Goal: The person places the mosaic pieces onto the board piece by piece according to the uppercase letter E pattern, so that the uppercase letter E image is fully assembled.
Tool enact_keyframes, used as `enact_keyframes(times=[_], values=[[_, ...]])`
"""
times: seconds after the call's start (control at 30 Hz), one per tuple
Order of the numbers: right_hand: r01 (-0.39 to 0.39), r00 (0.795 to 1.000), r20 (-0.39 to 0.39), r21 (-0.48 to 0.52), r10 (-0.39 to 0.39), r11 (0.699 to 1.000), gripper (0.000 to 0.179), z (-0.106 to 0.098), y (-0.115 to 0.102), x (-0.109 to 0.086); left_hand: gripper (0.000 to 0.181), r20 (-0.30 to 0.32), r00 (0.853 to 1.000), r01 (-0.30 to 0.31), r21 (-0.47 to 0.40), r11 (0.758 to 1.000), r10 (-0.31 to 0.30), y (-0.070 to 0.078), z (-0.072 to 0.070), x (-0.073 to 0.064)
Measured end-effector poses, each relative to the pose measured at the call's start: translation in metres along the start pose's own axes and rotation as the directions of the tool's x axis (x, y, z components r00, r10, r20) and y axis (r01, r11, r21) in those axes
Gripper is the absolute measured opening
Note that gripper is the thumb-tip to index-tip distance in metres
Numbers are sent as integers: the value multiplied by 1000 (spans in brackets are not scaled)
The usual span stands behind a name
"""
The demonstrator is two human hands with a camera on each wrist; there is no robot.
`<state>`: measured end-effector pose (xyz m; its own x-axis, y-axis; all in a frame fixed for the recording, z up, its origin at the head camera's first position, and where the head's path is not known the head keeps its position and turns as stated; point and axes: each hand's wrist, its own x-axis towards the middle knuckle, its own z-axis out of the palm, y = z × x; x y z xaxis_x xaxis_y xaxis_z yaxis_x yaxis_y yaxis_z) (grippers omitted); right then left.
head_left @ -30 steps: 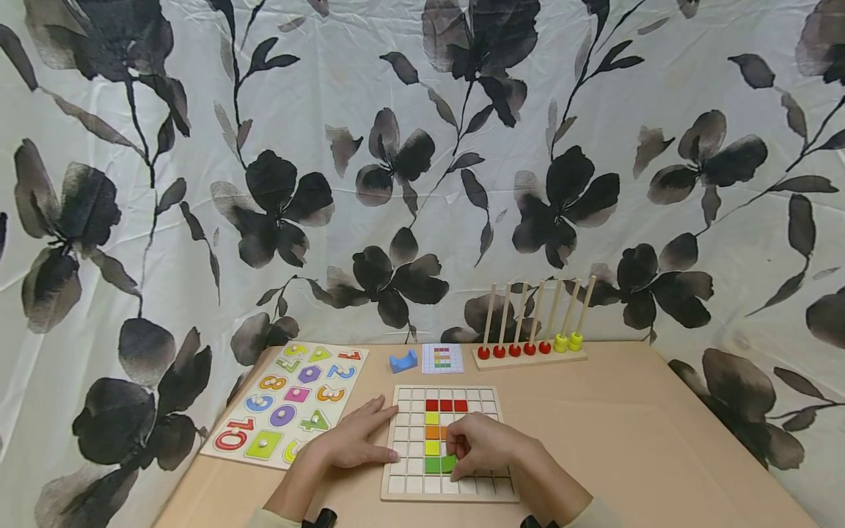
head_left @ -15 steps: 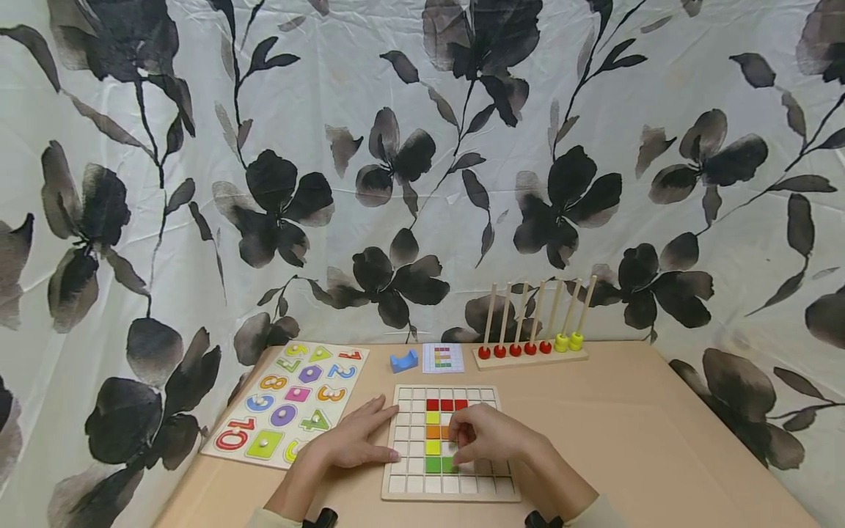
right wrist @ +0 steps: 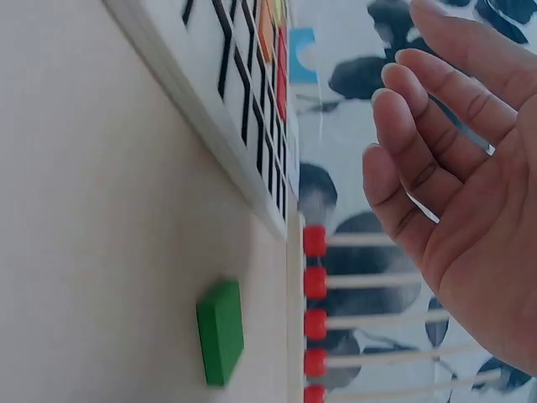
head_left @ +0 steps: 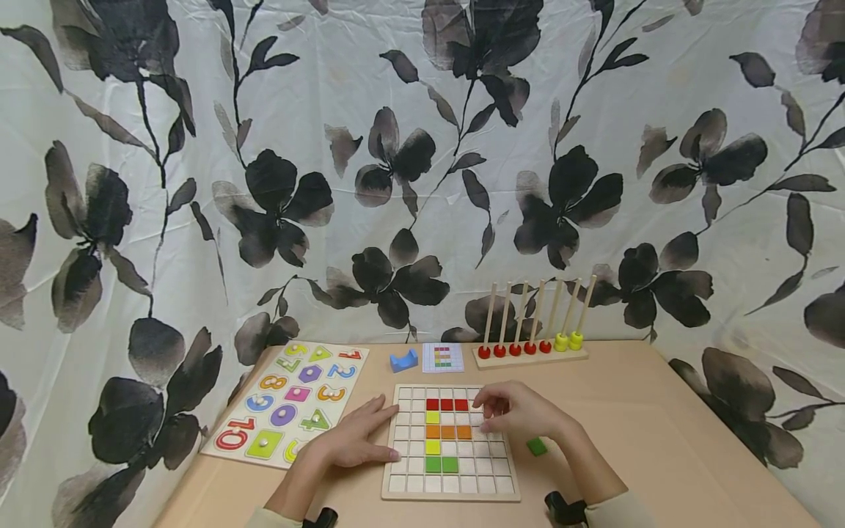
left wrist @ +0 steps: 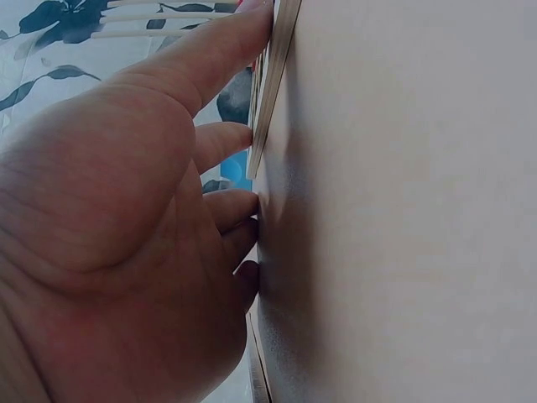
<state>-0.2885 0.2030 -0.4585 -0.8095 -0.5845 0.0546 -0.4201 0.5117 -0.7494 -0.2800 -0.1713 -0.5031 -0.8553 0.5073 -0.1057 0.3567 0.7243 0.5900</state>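
Note:
A white wooden grid board [head_left: 404, 485] lies on the table, with red tiles [head_left: 447, 405], yellow tiles [head_left: 432, 447], orange tiles [head_left: 449, 433] and two green tiles [head_left: 441, 465] in its squares. My left hand [head_left: 353, 438] is spread at the board's left side, thumb and index finger touching that edge. Over the board's right edge hovers my right hand [head_left: 526, 414], its fingers loosely bent and nothing between them in the right wrist view. A loose green tile [right wrist: 221, 332] lies on the table right of the board, below that hand.
At the left lies a number-and-shape puzzle board [head_left: 310, 394], near the left hand. Behind the grid board are a blue curved piece [head_left: 404, 361], a pattern card [head_left: 443, 358] and a peg stand [head_left: 532, 356] with red and yellow beads. A floral cloth hangs behind the table.
My right hand has lifted off the green row and moved right and away, uncovering the two green tiles, the third orange tile and the loose green tile. The left hand stays put.

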Motion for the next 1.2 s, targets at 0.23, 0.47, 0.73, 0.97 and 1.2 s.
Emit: enact_keyframes(times=[0.23,0.47,0.73,0.97,1.2], values=[[-4,999,-32,9,5,1000,27,-16,23,-10,88,1,1000,10,1,1000,-10,1,1,0],[-4,1000,-17,57,5,998,32,-29,44,-20,88,-2,1000,7,6,1000,-6,0,2,0],[6,1000,23,112,-9,994,34,-39,57,-29,88,-5,1000,-1,4,1000,1,0,1,-1],[-17,997,75,148,6,989,35,-45,63,-35,88,-5,1000,-1,3,1000,1,1,1,-1],[-101,988,133,134,83,986,28,-48,68,-39,88,-7,1000,3,2,1000,-3,1,1,-1]])
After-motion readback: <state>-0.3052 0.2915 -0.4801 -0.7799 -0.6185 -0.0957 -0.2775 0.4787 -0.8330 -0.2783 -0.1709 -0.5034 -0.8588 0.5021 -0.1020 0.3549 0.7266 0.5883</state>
